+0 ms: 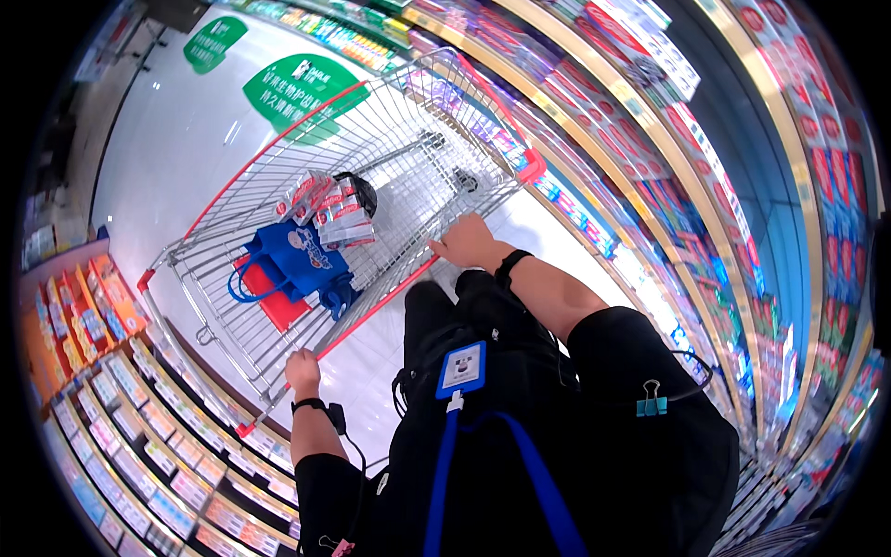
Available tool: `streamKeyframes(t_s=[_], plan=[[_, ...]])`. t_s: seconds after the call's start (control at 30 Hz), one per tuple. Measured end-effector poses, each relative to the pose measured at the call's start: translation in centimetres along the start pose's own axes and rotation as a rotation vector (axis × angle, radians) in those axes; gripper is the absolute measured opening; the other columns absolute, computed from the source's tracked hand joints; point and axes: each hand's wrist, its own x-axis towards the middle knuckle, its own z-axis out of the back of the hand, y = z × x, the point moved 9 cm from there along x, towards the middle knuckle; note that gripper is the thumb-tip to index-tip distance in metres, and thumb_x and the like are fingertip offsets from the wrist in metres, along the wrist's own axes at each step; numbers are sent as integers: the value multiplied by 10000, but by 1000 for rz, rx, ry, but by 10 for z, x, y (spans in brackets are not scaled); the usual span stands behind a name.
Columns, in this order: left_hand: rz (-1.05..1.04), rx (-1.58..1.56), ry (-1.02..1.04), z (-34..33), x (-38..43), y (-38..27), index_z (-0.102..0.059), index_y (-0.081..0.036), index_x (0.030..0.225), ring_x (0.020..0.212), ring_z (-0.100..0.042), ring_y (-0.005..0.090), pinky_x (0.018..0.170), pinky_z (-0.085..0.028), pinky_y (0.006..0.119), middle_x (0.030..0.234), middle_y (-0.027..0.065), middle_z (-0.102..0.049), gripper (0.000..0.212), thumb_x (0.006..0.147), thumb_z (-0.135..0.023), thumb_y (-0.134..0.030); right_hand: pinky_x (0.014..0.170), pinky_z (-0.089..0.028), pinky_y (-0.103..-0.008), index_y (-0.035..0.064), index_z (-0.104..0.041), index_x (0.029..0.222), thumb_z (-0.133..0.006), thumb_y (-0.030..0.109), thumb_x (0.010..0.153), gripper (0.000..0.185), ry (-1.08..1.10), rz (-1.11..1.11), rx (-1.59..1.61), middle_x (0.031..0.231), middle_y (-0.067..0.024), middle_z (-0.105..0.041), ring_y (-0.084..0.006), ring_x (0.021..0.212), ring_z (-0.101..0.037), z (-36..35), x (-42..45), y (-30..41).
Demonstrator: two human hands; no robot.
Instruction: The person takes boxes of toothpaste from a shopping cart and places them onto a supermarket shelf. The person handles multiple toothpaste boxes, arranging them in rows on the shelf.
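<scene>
Before me stands a wire shopping cart (237, 167) with red rails along its top edges. My left hand (303, 369) is closed around the near side rail, towards the handle end. Further along that same rim, my right hand (468, 242) grips the cart's side, its thumb pointing left. In the basket lie several Colgate toothpaste boxes (342, 214), some bundled together. A dark plastic bag (363, 195) sits against them. Beside the boxes is a blue tote bag (292, 261) with a cartoon print, partly over a red panel (271, 292).
Shelves of toothpaste (647, 160) curve along the right, close to the cart's far corner. Lower left, more shelving (174, 459) holds small boxed goods, and an orange display rack (83, 313) stands beyond it. Green stickers (299, 90) mark the pale floor. A badge (462, 369) hangs from my blue lanyard.
</scene>
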Motion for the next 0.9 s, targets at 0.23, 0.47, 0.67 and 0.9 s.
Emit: streamKeyframes(t_s=[0.23,0.47,0.67,0.9], plan=[[-181,36,-69,-8,-37,5,-719,-14,822,891,-678,412,804,-531,540,945,206,-716,402,965,-440,-266,815,-451,-510,101,-787,826,-460,458,977,507,-123,-107,-10,824,-143,-742,-375,840,-691,-44,-83,21],[-363,58,-131,18,-74,14,-729,-16,822,890,-675,397,788,-539,536,906,187,-724,360,950,-484,-246,889,-442,-459,131,-798,862,-469,443,931,458,-134,-291,-3,878,-126,-753,-345,897,-694,-96,-187,60],[-454,138,-73,39,-107,36,-751,-32,854,914,-693,387,810,-560,514,935,182,-741,349,935,-503,-264,929,-420,-438,132,-809,885,-482,411,931,432,-216,-485,29,957,-97,-762,-286,972,-686,-131,-275,113],[-594,192,-71,80,-153,48,-755,-18,855,911,-700,375,812,-560,510,934,184,-742,399,928,-485,-303,817,-455,-488,93,-754,695,-515,353,893,404,-526,-634,71,714,-140,-710,-327,770,-674,-157,-364,165]])
